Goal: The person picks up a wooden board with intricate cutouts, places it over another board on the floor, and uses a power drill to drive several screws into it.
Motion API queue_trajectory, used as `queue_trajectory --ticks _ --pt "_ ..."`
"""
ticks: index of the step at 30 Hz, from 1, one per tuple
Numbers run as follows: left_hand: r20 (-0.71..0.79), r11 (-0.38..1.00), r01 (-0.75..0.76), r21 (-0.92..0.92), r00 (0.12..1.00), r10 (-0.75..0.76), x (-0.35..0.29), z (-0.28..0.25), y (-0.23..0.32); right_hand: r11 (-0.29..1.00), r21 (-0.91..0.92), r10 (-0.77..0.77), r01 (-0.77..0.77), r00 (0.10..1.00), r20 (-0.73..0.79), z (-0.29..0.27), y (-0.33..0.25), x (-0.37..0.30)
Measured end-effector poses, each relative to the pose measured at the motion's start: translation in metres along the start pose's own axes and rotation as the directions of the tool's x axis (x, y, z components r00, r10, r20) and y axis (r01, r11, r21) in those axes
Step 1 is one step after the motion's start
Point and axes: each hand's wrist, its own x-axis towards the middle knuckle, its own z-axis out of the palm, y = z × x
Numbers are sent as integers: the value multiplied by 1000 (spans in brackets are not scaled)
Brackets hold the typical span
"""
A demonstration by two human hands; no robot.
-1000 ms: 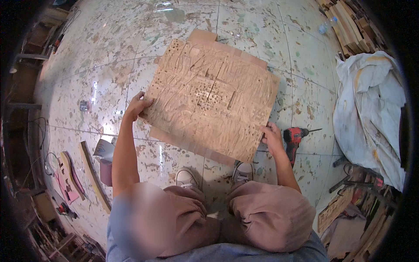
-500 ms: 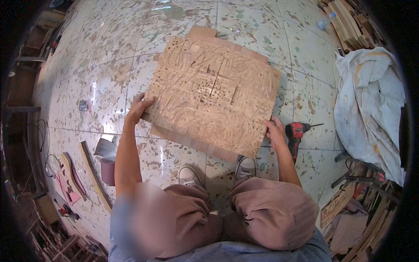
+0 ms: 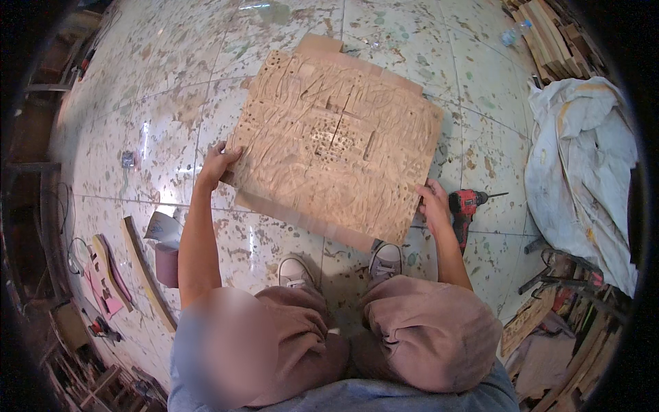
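A wide wooden board, scored with grooves and dotted with many drilled holes, spans the middle of the view, turned slightly clockwise. My left hand grips its left edge, thumb on top and fingers tucked below. On the near right corner edge, my right hand holds the board in the same way, its fingertips partly hidden. Under the board a smoother brown piece sticks out at the far and near sides; most of it is covered. Beside my right hand a red and black cordless drill lies on the floor, its bit pointing right.
Paint-spotted floor tiles surround the board. A white cloth drapes at right, near stacked planks and a plastic bottle. At left lie sandpaper, a long wooden strip and a curved piece.
The board has shifted slightly away from me, its near edge rising a little in the view. Both hands keep their hold on its edges.
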Motion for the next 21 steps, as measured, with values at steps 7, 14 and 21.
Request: queue_trajectory --ticks 7,14,21 --pt "-76 996 -6 93 997 13 -14 11 19 1000 24 -9 11 997 -80 0 6 1" --pt "-59 994 17 112 998 -10 -8 21 19 1000 4 0 0 1000 3 -12 4 -2" --pt "-18 995 1 95 1000 1 7 -1 -4 1000 17 10 -10 1000 12 -7 14 2"
